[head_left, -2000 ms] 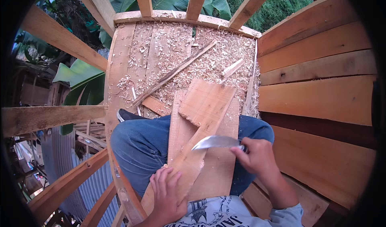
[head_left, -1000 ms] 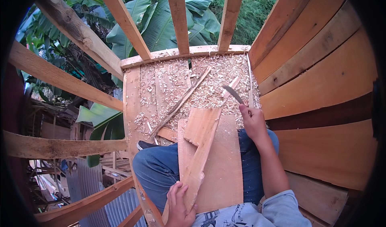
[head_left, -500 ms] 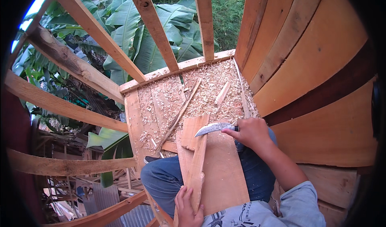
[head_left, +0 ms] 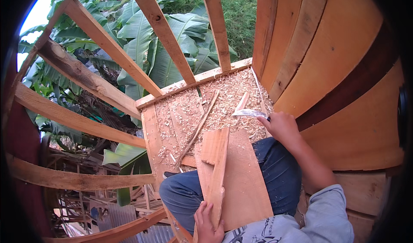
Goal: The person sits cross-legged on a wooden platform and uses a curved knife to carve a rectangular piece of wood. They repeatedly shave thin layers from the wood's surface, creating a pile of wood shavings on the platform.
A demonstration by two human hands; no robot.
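Observation:
My left hand (head_left: 208,222) grips the near end of a wood piece (head_left: 218,174), its fingers wrapped over the edge. The piece is broader at its far end and narrows toward me, with a rough split edge on the right. It lies tilted over a flat wooden board (head_left: 246,187) resting across my lap. Closed around a dark handle, my right hand (head_left: 282,126) holds a knife (head_left: 248,112) with a curved, grey blade. The blade points left, held beyond the wood piece and apart from it.
Wood shavings (head_left: 226,86) cover the plank floor, with a long thin stick (head_left: 200,126) and a short offcut (head_left: 242,102) among them. Slatted railings (head_left: 172,40) stand ahead and left, with banana leaves outside. A plank wall (head_left: 331,75) rises at the right.
The knife has come off the wood piece and moved forward and to the right with my right hand. My left hand keeps its grip; the whole view has shifted slightly.

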